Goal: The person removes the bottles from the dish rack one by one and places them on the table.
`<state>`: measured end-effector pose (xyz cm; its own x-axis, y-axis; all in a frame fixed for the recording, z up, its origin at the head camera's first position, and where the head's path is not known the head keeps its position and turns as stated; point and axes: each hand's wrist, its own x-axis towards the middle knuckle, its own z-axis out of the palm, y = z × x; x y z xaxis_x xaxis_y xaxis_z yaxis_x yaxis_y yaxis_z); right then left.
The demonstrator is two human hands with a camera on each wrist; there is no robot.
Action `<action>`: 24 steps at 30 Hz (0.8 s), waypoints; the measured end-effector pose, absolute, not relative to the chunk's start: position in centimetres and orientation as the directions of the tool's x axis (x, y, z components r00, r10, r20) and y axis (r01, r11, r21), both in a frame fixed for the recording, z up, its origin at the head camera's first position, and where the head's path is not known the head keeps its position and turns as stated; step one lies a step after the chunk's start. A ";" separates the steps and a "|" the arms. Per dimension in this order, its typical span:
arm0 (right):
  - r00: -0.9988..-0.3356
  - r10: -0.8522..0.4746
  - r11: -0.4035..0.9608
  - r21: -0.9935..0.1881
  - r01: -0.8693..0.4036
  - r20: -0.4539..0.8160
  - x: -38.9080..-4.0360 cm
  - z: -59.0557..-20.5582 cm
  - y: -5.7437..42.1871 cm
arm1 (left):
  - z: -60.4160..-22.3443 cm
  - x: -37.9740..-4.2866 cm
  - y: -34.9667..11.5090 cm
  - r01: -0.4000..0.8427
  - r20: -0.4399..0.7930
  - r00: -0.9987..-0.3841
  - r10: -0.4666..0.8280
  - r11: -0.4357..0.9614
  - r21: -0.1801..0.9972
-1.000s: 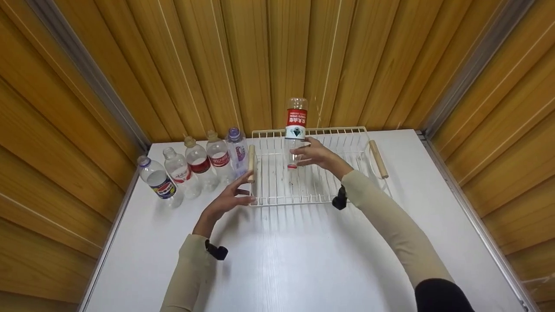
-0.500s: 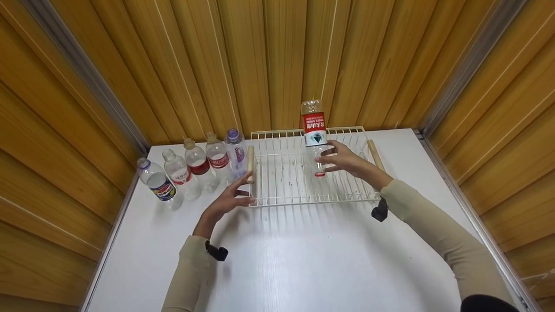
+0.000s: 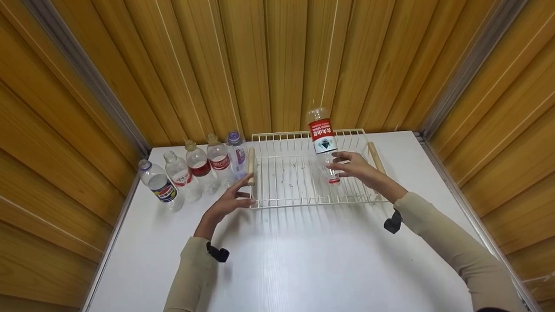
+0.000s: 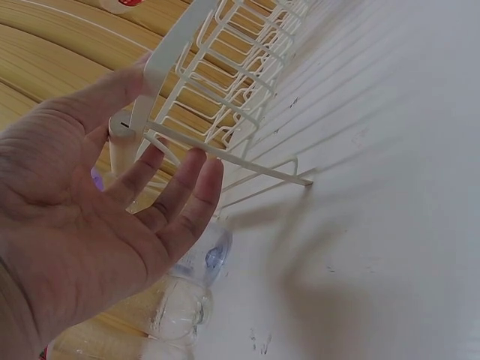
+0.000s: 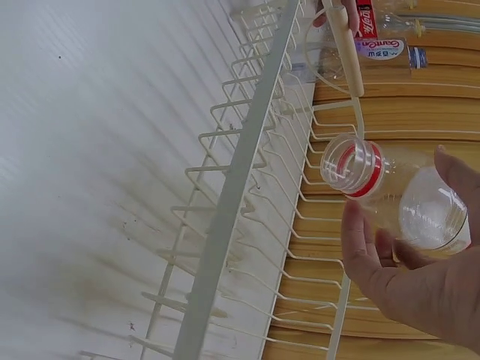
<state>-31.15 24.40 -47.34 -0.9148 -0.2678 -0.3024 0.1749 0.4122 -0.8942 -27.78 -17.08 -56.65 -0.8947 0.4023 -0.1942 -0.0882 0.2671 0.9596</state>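
A clear plastic bottle point(image 3: 321, 132) with a red-and-white label is upside down above the right part of a white wire rack point(image 3: 299, 200), its base leaning left. My right hand point(image 3: 357, 167) grips it near the neck, fingers and thumb round its sides. The right wrist view shows its uncapped mouth with a red ring point(image 5: 367, 187) over the rack's bars. My left hand point(image 3: 225, 203) touches the rack's left end by the wooden handle point(image 3: 251, 160). In the left wrist view, the fingers point(image 4: 184, 199) lie loosely bent against the frame, and part of one is hidden.
Left of the rack stand several bottles in a row: a blue-labelled one point(image 3: 164, 188), a white-and-red one point(image 3: 181, 175), two red-labelled ones, and a purple-tinted one point(image 3: 238, 155). A second wooden handle point(image 3: 375, 158) is on the rack's right. Wood-patterned walls point(image 3: 277, 65) surround the white table point(image 3: 295, 260).
My right hand has carried the bottle rightward over the rack and slightly toward me. The bottle has tilted, its base now leaning left. My left hand stays at the rack's left end.
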 end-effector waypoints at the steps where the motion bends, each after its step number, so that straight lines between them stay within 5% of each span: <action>1: -0.916 -0.268 0.410 -0.896 0.171 -0.298 -31.2 -47.5 24.5 | -56.6 -27.8 -17.1 -0.089 -0.194 -0.895 0.402 0.267 0.960; 24: -0.914 -0.392 0.108 -0.992 0.062 -0.100 -30.7 -49.4 26.4 | -56.5 -27.7 -16.9 -0.097 -0.203 -0.897 0.393 0.273 0.957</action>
